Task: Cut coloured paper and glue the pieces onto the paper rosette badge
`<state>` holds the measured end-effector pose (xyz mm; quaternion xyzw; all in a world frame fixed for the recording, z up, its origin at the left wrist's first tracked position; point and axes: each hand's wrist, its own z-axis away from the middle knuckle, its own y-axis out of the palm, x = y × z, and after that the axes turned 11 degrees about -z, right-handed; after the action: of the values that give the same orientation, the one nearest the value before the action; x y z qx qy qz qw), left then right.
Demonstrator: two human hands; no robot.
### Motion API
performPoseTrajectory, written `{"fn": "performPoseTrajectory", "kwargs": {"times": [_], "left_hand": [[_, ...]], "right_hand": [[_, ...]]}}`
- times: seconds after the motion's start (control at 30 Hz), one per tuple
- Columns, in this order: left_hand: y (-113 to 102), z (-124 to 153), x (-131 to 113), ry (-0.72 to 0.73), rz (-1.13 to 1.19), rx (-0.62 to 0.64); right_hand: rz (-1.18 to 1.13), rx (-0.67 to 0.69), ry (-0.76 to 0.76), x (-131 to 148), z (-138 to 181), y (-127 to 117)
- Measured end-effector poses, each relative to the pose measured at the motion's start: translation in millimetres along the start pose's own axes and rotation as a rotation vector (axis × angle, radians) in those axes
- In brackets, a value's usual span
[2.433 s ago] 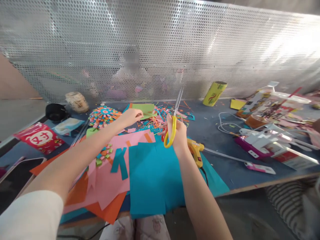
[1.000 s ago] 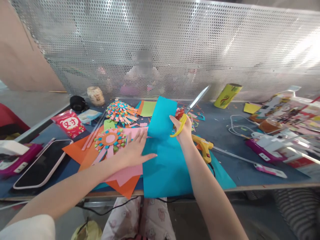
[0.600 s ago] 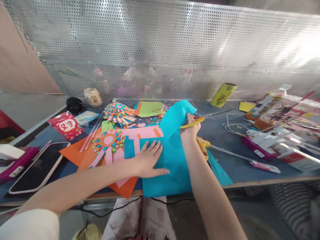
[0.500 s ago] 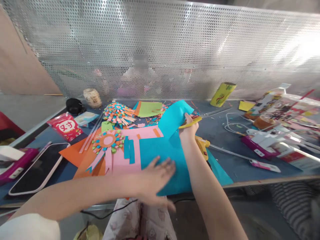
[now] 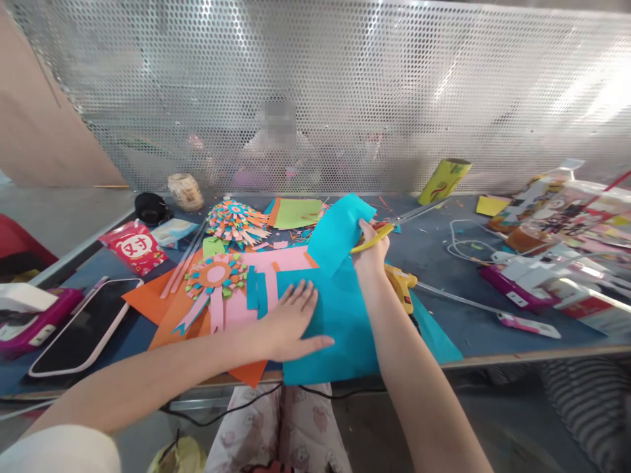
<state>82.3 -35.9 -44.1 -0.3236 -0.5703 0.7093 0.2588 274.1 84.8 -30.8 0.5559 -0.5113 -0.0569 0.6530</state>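
My left hand [image 5: 290, 325] lies flat on a large blue paper sheet [image 5: 340, 335], its palm down and thumb held apart. In my right hand [image 5: 371, 255] are scissors with yellow handles [image 5: 378, 238], their blades pointing away to the right. A curled blue paper piece [image 5: 338, 230] rises at the fingertips of that hand, pinched alongside the scissors. Left of the sheet lie narrow blue strips [image 5: 260, 293] on pink paper [image 5: 239, 311]. A paper rosette with ribbon tails [image 5: 215, 274] rests there, and behind it stands a second, fuller one [image 5: 234, 217].
A yellow glue gun [image 5: 403, 284] and a pink-white cutter [image 5: 530, 325] lie to the right. Cups and a drink [image 5: 530, 238] crowd the far right. At left are a phone [image 5: 86, 328] and a red packet [image 5: 135, 246]. A perforated metal panel [image 5: 315, 79] bounds the back.
My left hand has shifted left and now rests on the blue sheet. The sheet's near left corner has moved left. My right hand keeps the scissors and the curled piece, nearly in place.
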Motion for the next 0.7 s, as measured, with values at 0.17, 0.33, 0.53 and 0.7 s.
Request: {"fn": "performPoseTrajectory", "kwargs": {"times": [0.17, 0.33, 0.53, 0.7], "left_hand": [[-4.6, 27.8, -35.5, 0.715, 0.514, 0.232], [-21.1, 29.0, -33.5, 0.697, 0.405, 0.204], [-9.8, -4.0, 9.6, -0.165, -0.059, -0.117], [-8.2, 6.6, -4.5, 0.405, 0.232, 0.052]], "right_hand": [[-0.004, 0.014, 0.009, -0.8, 1.0, 0.1], [0.002, 0.023, 0.024, -1.5, 0.2, 0.8], [0.01, 0.008, 0.048, 0.9, -2.7, 2.1], [0.049, 0.056, 0.098, 1.4, -0.6, 3.0]]}}
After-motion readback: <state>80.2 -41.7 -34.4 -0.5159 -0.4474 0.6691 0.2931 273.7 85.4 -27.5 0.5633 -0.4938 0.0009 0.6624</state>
